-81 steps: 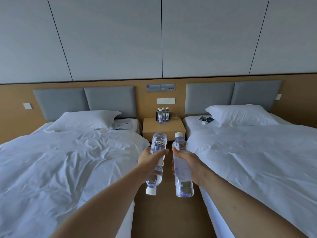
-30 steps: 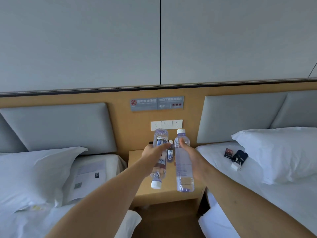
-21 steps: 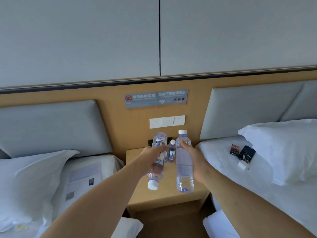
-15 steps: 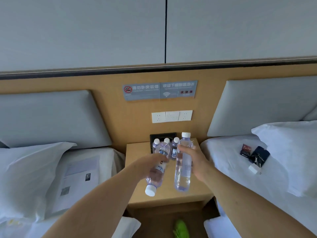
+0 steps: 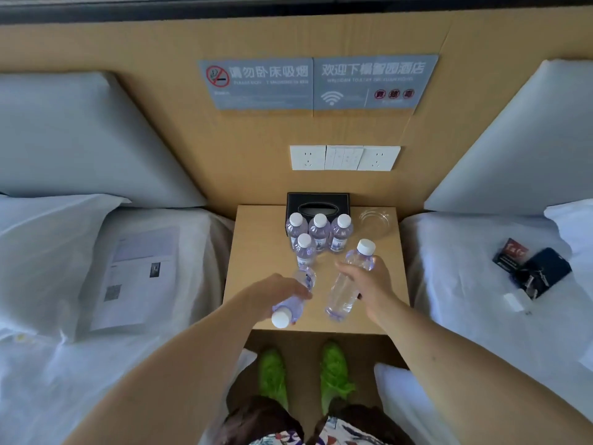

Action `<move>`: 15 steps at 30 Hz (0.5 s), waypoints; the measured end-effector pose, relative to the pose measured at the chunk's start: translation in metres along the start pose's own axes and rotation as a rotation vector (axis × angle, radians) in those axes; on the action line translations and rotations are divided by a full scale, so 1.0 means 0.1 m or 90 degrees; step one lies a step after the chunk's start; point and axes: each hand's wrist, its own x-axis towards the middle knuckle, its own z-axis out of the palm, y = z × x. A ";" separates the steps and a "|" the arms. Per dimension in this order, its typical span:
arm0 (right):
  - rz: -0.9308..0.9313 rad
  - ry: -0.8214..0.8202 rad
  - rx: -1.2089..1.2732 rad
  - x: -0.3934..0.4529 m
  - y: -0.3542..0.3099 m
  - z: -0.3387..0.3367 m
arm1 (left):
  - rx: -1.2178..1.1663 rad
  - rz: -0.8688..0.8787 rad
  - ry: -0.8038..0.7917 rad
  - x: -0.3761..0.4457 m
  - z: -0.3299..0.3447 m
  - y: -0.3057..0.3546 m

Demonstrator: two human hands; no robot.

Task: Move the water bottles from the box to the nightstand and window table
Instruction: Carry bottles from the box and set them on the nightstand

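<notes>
— Right, what have your hands got at this moment?

— My left hand (image 5: pixel 277 292), just below the middle of the frame, has its fingers wrapped round a clear plastic water bottle with a white cap (image 5: pixel 290 303); it's tipped over, cap pointing down toward me. My right hand (image 5: pixel 369 285), beside it, grips a second clear white-capped bottle (image 5: pixel 348 284) round its middle, cap up and leaning to the right.

— And where are both of them?

— Over the front half of the light wooden nightstand (image 5: pixel 256 252), centre frame. I can't tell whether the right bottle's base touches the top.

— Anything already standing there?

— Four small clear bottles with white caps (image 5: pixel 317 234), upright in a tight cluster: three in a row, one in front, just above my fingers. Behind them, against the wall, a black tissue box (image 5: pixel 317 200). To its right, a clear glass ashtray (image 5: pixel 375 221).

— The sides?

— White bedding both ways. A printed paper sheet (image 5: pixel 138 277) lies on the left bed; a dark pouch (image 5: pixel 542 273) and a small red-and-black packet (image 5: pixel 510 253) lie on the right one. My green slippers (image 5: pixel 272 374) show at the bottom.
</notes>
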 end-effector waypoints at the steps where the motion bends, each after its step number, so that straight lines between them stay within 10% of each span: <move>1: 0.004 0.011 -0.010 0.06 0.02 0.01 | -0.003 0.004 0.003 0.09 0.00 0.00; 15: 0.037 0.115 -0.103 0.76 0.15 0.43 | -0.089 -0.059 -0.022 0.92 0.06 -0.05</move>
